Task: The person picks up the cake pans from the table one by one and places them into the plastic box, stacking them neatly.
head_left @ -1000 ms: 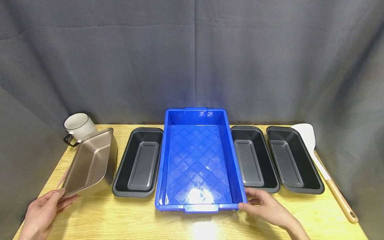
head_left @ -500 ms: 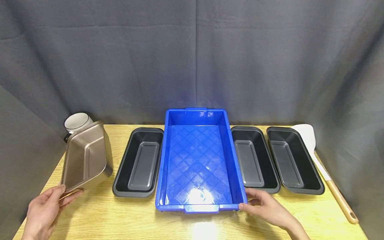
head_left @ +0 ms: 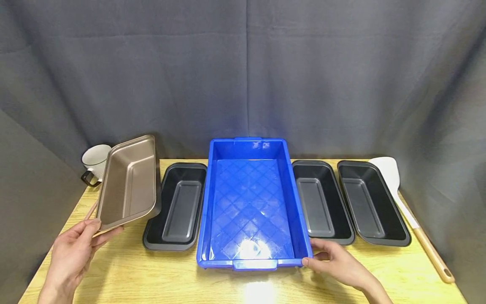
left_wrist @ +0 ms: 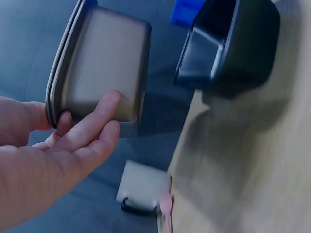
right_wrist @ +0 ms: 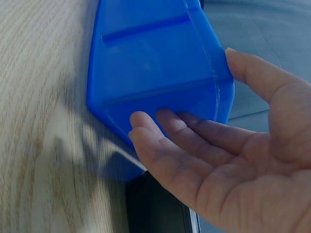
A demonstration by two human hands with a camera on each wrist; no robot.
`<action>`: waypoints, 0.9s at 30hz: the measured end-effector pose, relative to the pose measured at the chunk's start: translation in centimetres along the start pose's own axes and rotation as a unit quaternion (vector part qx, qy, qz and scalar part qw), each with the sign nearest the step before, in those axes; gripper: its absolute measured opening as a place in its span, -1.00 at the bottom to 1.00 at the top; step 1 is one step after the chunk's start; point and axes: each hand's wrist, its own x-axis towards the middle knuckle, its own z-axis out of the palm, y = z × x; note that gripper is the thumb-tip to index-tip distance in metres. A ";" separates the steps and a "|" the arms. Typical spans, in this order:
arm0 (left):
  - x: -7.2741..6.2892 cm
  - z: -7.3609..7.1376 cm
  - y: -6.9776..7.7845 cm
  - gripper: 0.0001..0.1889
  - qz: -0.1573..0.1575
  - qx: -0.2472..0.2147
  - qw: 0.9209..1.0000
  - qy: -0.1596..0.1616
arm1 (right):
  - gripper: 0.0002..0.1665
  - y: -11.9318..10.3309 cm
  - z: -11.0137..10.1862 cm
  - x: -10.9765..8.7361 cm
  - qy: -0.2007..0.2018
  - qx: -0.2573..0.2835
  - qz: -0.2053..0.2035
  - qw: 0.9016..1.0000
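Left hand (head_left: 74, 253) pinches the near rim of a champagne-gold rectangular metal loaf pan (head_left: 129, 183), held tilted above the table's left edge, long axis front-to-back, while right hand (head_left: 338, 261) rests relaxed fingers on a blue rectangular plastic bin (head_left: 248, 202).

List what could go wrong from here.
1. The left hand grips the gold pan only by its near rim, tilted in the air; it may slip and fall on the table.
2. The pan hangs over the edge of a black pan and near the mug; a swing could knock either.
3. The right hand only touches the blue bin's corner; a bump could shift it.
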 end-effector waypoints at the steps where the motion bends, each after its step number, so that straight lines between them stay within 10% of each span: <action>1: 0.2 0.5 0.2 -0.80 0.003 0.004 1.000 -0.005 | -0.53 0.0 0.0 0.0 0.000 0.000 0.000 1.000; 12: 1.6 6.8 1.5 -0.79 0.034 0.008 0.997 -0.075 | -0.50 0.0 -0.1 0.0 -0.003 0.010 0.013 1.000; 27: 2.3 15.0 1.6 -0.82 -0.040 0.014 0.995 -0.095 | -0.49 0.1 0.0 -0.1 0.003 0.009 0.007 1.000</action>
